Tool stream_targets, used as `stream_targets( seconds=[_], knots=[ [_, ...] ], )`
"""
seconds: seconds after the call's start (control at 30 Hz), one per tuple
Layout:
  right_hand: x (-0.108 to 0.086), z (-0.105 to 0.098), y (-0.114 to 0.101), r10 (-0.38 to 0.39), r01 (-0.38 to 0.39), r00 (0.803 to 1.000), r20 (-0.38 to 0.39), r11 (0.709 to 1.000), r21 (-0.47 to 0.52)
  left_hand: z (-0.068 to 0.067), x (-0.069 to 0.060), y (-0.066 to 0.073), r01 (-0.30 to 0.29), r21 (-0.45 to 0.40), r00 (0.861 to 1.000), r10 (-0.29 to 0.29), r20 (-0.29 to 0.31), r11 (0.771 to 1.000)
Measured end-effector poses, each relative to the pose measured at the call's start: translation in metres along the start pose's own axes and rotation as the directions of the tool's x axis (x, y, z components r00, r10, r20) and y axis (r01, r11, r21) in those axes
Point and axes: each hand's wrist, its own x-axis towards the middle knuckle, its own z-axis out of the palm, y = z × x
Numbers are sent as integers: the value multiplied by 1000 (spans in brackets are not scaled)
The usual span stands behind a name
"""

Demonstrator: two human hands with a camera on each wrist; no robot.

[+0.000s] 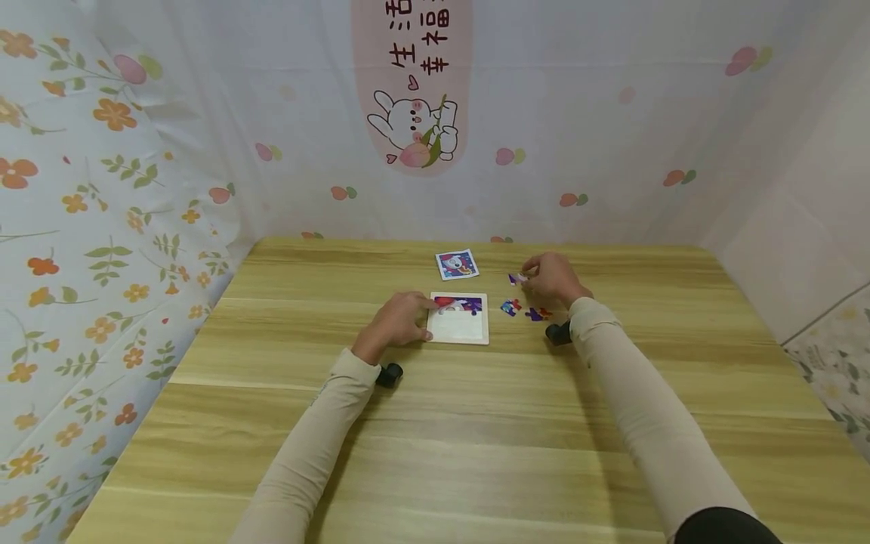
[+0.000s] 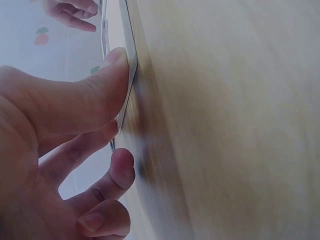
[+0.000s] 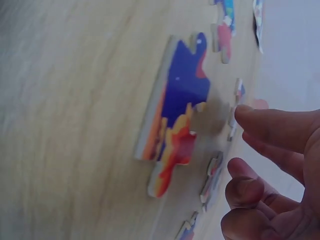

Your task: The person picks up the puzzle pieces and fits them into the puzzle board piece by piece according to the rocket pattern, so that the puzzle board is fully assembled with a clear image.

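"White tray (image 1: 457, 328), part filled, lies flat on the wood table (image 1: 476, 423) as your left hand (image 1: 399, 317) clamps its left side, thumb at the near corner, a finger farther up by the laid pieces (image 1: 465, 304)."

"And your right hand (image 1: 552, 278)?"

"Apart from the left, beyond the tray's right side, its fingertips gather at the far piece (image 1: 513, 279). Neither the head view nor the right wrist view settles whether you pinch that piece or only meet it; I cannot tell."

"What would make your pick-up clean?"

"Thumb and one finger on opposite sides, most likely, then a straight lift with the printed face up. Your lower fingers hang near another piece (image 3: 212, 180), so a low sideways pull could drag it. The blue-and-orange piece (image 3: 185, 90), nearer the wrist camera, also deserves clearance."

"Any word on your tray?"

"Steady it lightly at the rim. Your left finger lies close to the laid pieces, and too firm a push there might nudge them. The card (image 1: 458, 264), just beyond the tray, looks a fair guide for turning the piece before you lower it. Seat it flat; forcing a knob could lift its neighbours."
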Motion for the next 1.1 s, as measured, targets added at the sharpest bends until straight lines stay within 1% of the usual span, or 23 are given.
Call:
stream_targets(
  seconds=[0.13,0.37,0.5,0.67,0.87,1.1],
  knots=[
    [0,2,3,-8,8,1000,-3,999,-39,1,1,0,2,2,1000,-2,-1,1000],
    [0,1,1,-4,4,1000,2,998,-57,2,1,1,15,-7,1000,-15,2,1000],
    [1,0,0,-3,3,1000,-1,1000,-20,2,1,0,14,-4,1000,-14,3,1000],
    [3,1,2,-7,8,1000,-15,998,58,2,2,0,14,6,1000,-14,3,1000],
    [3,2,1,-12,17,999,-41,994,107,2,1,0,17,4,1000,-17,1,1000],
    [-4,8,-8,-26,30,999,-23,984,173,2,0,-1,13,-15,1000,-13,-15,1000]
  ],
)
